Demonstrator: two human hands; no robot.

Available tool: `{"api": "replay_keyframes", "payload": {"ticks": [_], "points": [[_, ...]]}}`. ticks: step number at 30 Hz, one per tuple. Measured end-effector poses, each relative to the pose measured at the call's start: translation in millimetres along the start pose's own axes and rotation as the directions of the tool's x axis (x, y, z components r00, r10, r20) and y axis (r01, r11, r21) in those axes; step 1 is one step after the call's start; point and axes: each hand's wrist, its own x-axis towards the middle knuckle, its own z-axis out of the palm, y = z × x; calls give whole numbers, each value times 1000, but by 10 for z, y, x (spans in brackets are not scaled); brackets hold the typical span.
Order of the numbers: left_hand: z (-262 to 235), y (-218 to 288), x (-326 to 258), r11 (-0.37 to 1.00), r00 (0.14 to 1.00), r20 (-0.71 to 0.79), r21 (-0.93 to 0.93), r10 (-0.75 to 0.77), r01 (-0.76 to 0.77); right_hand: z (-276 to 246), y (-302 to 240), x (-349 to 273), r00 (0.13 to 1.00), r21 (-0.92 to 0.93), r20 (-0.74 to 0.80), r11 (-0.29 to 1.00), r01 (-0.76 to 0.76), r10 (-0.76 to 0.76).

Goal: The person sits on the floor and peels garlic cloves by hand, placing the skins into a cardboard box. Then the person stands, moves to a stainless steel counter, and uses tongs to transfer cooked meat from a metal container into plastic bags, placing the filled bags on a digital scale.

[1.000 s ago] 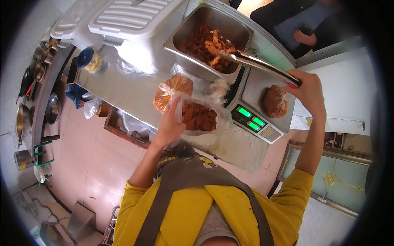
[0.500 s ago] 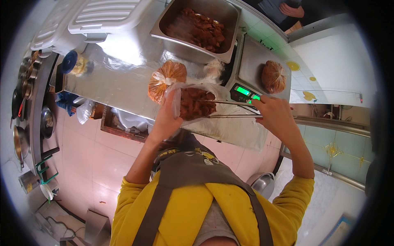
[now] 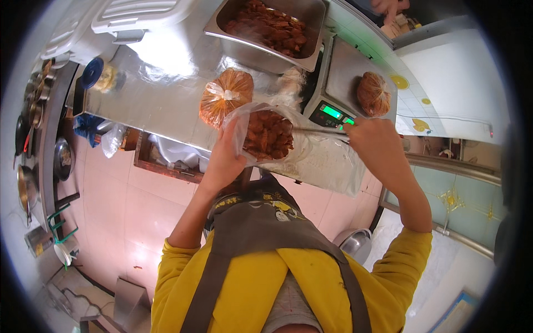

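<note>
Bag [image 3: 266,133] of brown food hangs open over the counter [image 3: 166,105], left hand [image 3: 225,161] fingers gripping its rim, right hand [image 3: 375,144] closed on tongs [image 3: 319,131] reaching in. Two tied bags sit beyond the fingers; the tray [image 3: 266,28] holds more.

Tong tips [image 3: 311,131] hidden inside bag [image 3: 261,130]; tray [image 3: 266,28] cut off at top.

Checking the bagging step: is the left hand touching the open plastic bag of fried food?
Touching. The head view shows the left hand gripping the edge of the open plastic bag, fingers wrapped on the film.
</note>
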Motion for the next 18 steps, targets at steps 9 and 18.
{"api": "replay_keyframes", "payload": {"ticks": [9,18], "points": [[391,59,-216,983,950,-311,166,-17,72,150,315,-79,936,-20,-108,942,336,-336],[656,233,-274,947,821,-569,229,-57,224,98,885,7,885,-61,-295,931,360,-362]]}}
